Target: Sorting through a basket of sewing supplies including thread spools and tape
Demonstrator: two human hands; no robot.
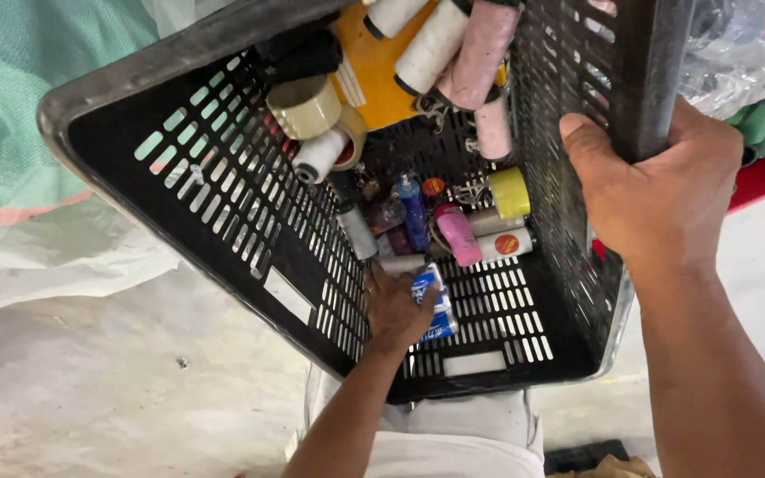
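Hands work a black slotted plastic crate (223,190), which is tilted steeply toward the person. The right hand (657,190) is clamped shut around the crate's right rim, thumb inside, fingers wrapped over the outer edge. The left hand (397,310) reaches down inside to the crate's floor, fingers curled around a small blue-and-white packet (434,305). Just above that hand lies a jumble: a pink spool (459,235), a blue bottle (413,212), a yellow spool (511,192). Higher up sit rolls of beige tape (305,106), white thread cones (431,44) and a yellow-orange box (374,75).
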